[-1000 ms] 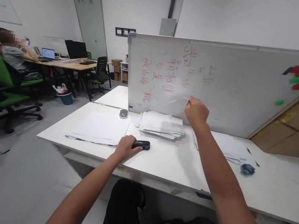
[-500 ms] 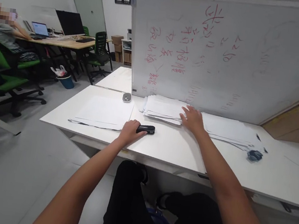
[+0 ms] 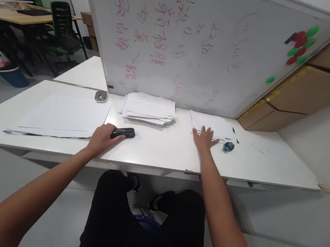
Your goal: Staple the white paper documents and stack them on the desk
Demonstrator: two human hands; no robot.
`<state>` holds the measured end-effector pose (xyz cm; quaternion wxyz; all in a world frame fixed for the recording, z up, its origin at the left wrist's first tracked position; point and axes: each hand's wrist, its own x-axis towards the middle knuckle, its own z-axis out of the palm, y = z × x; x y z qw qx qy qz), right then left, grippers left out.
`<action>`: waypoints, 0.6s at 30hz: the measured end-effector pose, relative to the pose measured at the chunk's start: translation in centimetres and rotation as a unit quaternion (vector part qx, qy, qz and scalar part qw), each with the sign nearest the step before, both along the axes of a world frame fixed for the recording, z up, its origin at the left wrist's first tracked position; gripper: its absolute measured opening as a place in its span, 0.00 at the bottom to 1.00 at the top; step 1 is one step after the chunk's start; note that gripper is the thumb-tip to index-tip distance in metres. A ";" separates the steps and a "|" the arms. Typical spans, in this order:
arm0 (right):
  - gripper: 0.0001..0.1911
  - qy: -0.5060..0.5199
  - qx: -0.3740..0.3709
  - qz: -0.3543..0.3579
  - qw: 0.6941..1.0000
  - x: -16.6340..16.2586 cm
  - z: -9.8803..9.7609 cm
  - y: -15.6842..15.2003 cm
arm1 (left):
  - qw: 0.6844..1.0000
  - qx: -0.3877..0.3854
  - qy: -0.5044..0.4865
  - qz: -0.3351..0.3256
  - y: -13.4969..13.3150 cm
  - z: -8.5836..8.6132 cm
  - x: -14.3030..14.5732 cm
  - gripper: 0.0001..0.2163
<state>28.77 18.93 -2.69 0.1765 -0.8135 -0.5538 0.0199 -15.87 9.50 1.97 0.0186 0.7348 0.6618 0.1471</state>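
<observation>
My left hand [image 3: 103, 138] is closed round a black stapler [image 3: 124, 133] that rests on the white desk [image 3: 152, 146]. With fingers spread, my right hand [image 3: 205, 139] lies over the front edge of the right-hand paper stack [image 3: 214, 124]. A thicker, uneven stack of paper [image 3: 150, 108] sits in the middle, against the foot of the whiteboard. Further left are flat sheets of paper [image 3: 58, 114], with something dark showing along their front edge. Just right of my right hand is a crumpled dark blue-grey thing [image 3: 228, 147], whose kind I cannot make out.
A whiteboard [image 3: 192, 62] with red writing leans along the desk's back. Cardboard boxes [image 3: 314, 89] stand behind its right end. A computer mouse [image 3: 101, 96] lies by the left sheets. A blue bin [image 3: 13, 75] and a chair [image 3: 62, 25] are at the left.
My right hand has moved right, from the middle stack to the right-hand stack. My left hand keeps hold of the stapler. The view has turned to the right.
</observation>
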 end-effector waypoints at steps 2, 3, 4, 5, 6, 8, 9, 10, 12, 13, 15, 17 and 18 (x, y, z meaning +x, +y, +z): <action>0.35 -0.006 0.038 0.003 0.999 -0.1 0.0 -0.1 | 1.000 0.002 -0.006 0.004 0.0 0.1 0.1 0.18; 0.33 -0.009 0.056 0.004 0.998 0.0 0.1 -0.1 | 1.000 0.000 -0.008 0.006 -0.1 0.2 0.2 0.18; 0.31 -0.011 0.073 0.005 0.997 0.0 0.1 -0.2 | 1.000 -0.001 -0.010 0.007 -0.1 0.3 0.2 0.18; 0.29 -0.011 0.087 0.005 0.996 0.0 0.1 -0.3 | 1.000 -0.002 -0.012 0.009 -0.1 0.3 0.3 0.18; 0.27 -0.010 0.098 0.006 0.995 0.1 0.0 -0.4 | 1.000 -0.003 -0.012 0.010 -0.2 0.3 0.3 0.18; 0.25 -0.002 0.112 0.002 0.994 0.1 0.0 -0.5 | 1.000 -0.002 -0.014 0.011 -0.2 0.4 0.3 0.18; 0.24 0.003 0.115 -0.002 0.993 0.2 -0.1 -0.5 | 1.000 0.000 -0.014 0.012 -0.2 0.4 0.4 0.18; 0.23 0.007 0.118 -0.009 0.993 0.2 -0.1 -0.4 | 1.000 0.002 -0.014 0.012 -0.2 0.4 0.4 0.18; 0.21 0.003 0.117 -0.021 0.993 0.3 -0.1 -0.2 | 1.000 0.006 -0.013 0.012 -0.3 0.5 0.4 0.18; 0.21 -0.005 0.113 -0.024 0.993 0.3 0.0 -0.1 | 1.000 0.007 -0.012 0.012 -0.3 0.5 0.5 0.19; 0.20 -0.031 0.098 -0.023 0.994 0.4 0.2 0.2 | 1.000 0.008 -0.013 0.010 -0.4 0.6 0.5 0.19; 0.20 -0.060 0.076 -0.017 0.995 0.5 0.5 0.4 | 1.000 0.007 -0.014 0.010 -0.4 0.6 0.5 0.19; 0.20 -0.077 0.065 -0.015 0.995 0.5 0.6 0.6 | 1.000 0.006 -0.016 0.010 -0.3 0.6 0.5 0.19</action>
